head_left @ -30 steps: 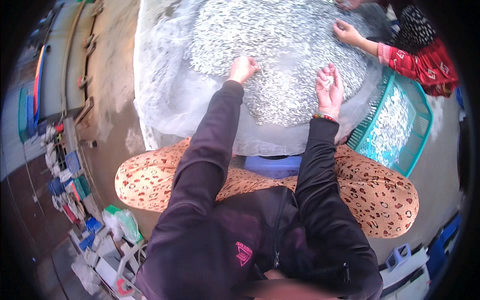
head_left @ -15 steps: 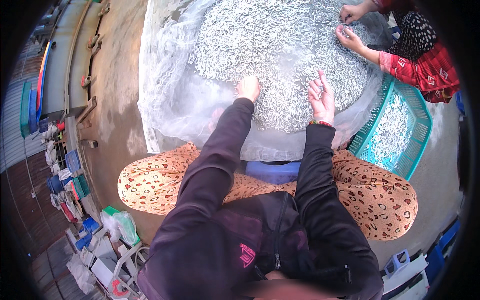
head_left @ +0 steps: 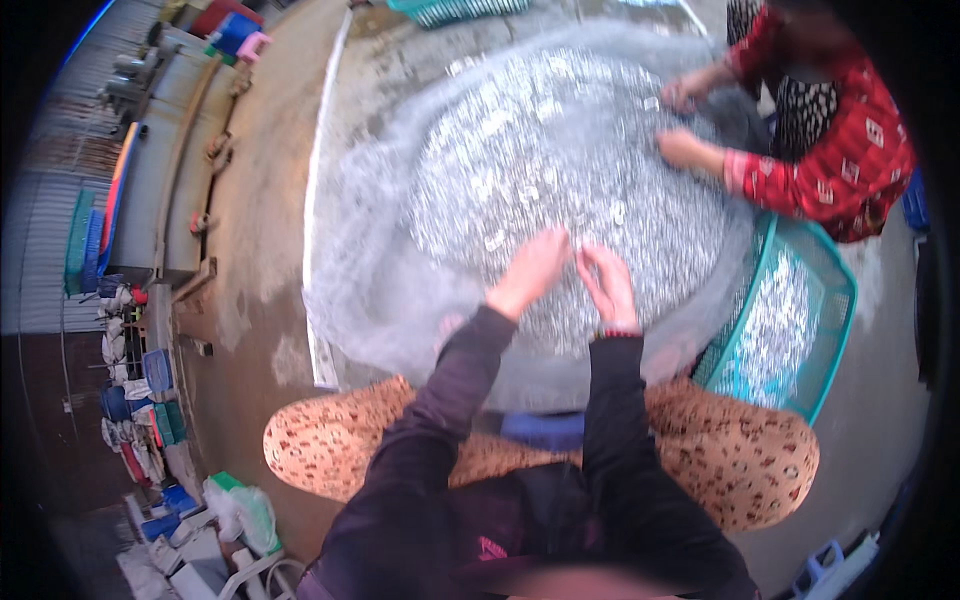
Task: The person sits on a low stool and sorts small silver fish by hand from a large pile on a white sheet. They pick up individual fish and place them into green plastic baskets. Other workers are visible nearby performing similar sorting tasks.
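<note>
We are bent over a broad heap of small silvery fish (head_left: 560,190) spread on a pale, filmy net sheet (head_left: 370,290) on the concrete ground (head_left: 260,210). Our left hand (head_left: 532,268) rests on the near edge of the heap with its fingers curled down into the fish; whether it pinches any we cannot tell. Our right hand (head_left: 607,285) sits just beside it, fingers loosely spread and bent over the same patch, nothing clearly held. The two hands nearly touch.

Judging by how things lie, the sorting looks far from finished: the heap is still wide and thick, while the teal plastic basket (head_left: 800,330) to our right holds only a shallow layer of fish. Most of the pile remains to be gone through.

Across the heap, another person in a red patterned sleeve (head_left: 800,175) works the far side with both hands (head_left: 680,148). Our knees in leopard-print cloth (head_left: 740,460) press close to the net, and a blue stool (head_left: 545,430) shows between them. Crates and bags (head_left: 235,510) crowd the ground on our left. Nothing blocks our reach to the basket.
</note>
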A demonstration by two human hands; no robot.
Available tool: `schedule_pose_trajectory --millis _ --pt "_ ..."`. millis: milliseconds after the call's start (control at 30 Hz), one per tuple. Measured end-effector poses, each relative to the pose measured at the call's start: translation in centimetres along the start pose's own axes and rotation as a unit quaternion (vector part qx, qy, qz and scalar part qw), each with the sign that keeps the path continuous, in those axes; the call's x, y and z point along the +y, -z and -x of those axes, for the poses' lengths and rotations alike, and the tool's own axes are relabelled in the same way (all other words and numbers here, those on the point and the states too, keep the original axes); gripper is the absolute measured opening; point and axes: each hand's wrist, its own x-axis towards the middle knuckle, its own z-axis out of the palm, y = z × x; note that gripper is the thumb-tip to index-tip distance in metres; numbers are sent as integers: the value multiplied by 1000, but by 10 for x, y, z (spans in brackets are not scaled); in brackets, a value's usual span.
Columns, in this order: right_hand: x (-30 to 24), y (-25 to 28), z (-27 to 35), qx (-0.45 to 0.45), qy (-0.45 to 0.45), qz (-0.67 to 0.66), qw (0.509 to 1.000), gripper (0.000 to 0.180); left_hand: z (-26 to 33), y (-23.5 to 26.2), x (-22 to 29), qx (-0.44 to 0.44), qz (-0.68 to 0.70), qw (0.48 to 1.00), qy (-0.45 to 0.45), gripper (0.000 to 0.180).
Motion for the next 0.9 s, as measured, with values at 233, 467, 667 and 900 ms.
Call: schedule_pose_trajectory --millis 233,467,667,900 --pt "-5 -1 -4 -2 -27 10 1000 22 9 28 19 -34 -97 995 5 12" --pt "-26 -4 2 -9 52 182 982 15 2 42 32 -63 -90 993 -46 10" --pt "-32 -9 7 -43 15 183 982 12 10 32 41 -7 -53 996 -71 9" --pt "-13 1 -1 -24 26 79 996 14 6 34 43 80 63 993 -53 11"
